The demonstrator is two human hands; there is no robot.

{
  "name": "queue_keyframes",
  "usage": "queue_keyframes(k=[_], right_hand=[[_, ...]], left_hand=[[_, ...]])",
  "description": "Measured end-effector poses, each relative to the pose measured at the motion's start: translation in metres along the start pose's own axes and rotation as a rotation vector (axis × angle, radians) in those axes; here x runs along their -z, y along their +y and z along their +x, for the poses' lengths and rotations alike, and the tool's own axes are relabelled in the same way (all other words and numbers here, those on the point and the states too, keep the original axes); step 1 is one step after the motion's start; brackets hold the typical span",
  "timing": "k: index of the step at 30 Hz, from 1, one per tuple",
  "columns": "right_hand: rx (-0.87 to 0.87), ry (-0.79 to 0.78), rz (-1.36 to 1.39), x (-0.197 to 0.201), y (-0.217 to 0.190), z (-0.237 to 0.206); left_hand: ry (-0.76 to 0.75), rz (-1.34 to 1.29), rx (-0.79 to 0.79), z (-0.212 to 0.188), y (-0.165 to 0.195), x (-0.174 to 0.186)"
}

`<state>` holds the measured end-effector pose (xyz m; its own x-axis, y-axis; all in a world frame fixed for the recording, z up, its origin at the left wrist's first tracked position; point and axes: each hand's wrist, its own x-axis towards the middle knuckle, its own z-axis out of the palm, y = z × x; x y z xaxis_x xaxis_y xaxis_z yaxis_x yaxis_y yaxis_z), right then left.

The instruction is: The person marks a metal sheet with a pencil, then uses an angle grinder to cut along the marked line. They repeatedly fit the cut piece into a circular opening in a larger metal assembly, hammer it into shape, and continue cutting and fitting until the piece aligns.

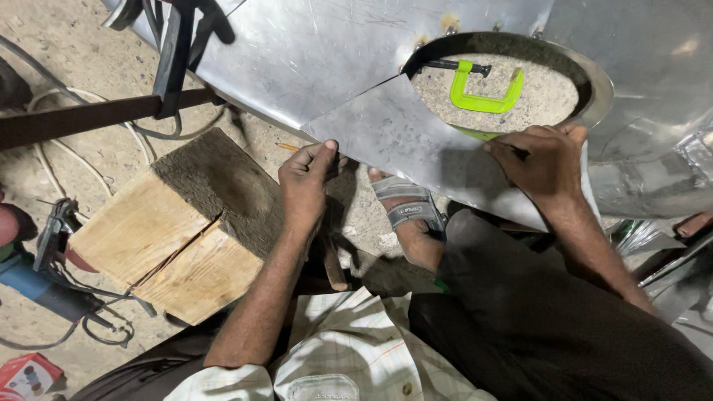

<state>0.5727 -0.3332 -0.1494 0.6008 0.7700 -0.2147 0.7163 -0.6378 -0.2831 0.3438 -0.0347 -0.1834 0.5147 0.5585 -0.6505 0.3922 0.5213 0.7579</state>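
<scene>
The left hand pinches the near edge of the small metal sheet; the right hand presses a pencil on it. One green clamp lies beyond the sheet (inside the round opening), and one red box is far left of it.

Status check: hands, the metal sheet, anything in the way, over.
Left hand pinching the sheet at its lower edge. Right hand pressing the sheet's right side, a dark tool under its fingers. Green clamp lies beyond, inside the ring.

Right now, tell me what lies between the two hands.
In the head view, the metal sheet's lower edge spans left hand to right hand, a sandalled foot beneath.
</scene>
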Motion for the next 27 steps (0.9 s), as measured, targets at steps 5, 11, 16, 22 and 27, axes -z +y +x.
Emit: queue_keyframes(k=[5,11,16,22,27], right_hand=[[0.016,-0.032,0.044,-0.005,0.009,0.007],[0.01,-0.053,0.1,-0.008,0.019,0.013],[-0.003,-0.063,0.062,-0.004,0.011,0.01],[-0.02,-0.051,0.052,-0.003,0.006,0.01],[-0.031,-0.025,0.144,-0.004,0.006,0.009]], left_hand=[[-0.004,0.163,-0.133,0.001,-0.003,0.004],[-0.012,0.372,-0.09,0.001,0.0,0.009],[-0.046,0.238,-0.19,0.006,0.001,0.008],[-0.012,0.299,-0.192,0.005,0.004,0.005],[-0.035,0.236,-0.192,0.004,0.014,0.001]])
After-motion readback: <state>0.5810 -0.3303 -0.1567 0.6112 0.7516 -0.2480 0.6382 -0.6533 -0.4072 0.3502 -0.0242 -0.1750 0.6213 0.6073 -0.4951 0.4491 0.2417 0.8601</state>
